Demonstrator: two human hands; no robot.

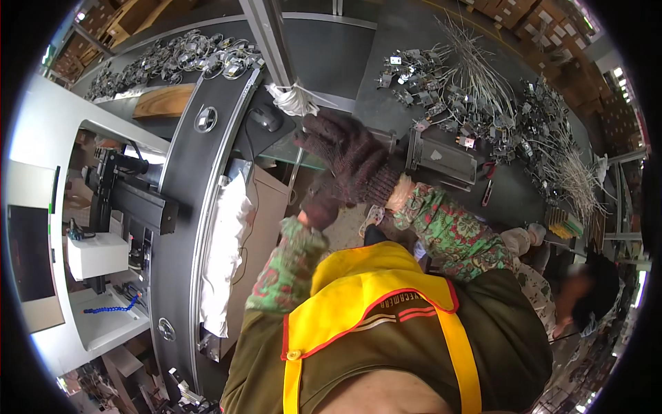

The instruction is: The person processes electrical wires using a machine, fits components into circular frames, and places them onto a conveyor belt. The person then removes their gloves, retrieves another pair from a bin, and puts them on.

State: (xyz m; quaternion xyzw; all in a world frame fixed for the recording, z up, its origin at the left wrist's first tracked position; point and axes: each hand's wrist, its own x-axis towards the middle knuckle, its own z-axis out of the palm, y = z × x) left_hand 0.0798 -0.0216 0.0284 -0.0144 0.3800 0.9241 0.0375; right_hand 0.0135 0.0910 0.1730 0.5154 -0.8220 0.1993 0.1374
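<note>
Metal bracket point(441, 160): lies on dark tabletop point(496, 200), at 3 o'clock from your right hand point(352, 155), long axis 9-to-3. Right hand nearer, gloved, fingers spread, grasping nothing. Left hand point(318, 210) at 7 o'clock of right, gloved, curled; grip unclear.

A dark knitted glove is worn on the right hand point(352, 155), which is spread over the edge of a dark workbench point(345, 62). The left hand point(321, 210), also gloved, is held just below it, fingers curled. Metal clips and wire bundles point(483, 90) are scattered to the right, beside a grey metal block point(441, 159).
</note>
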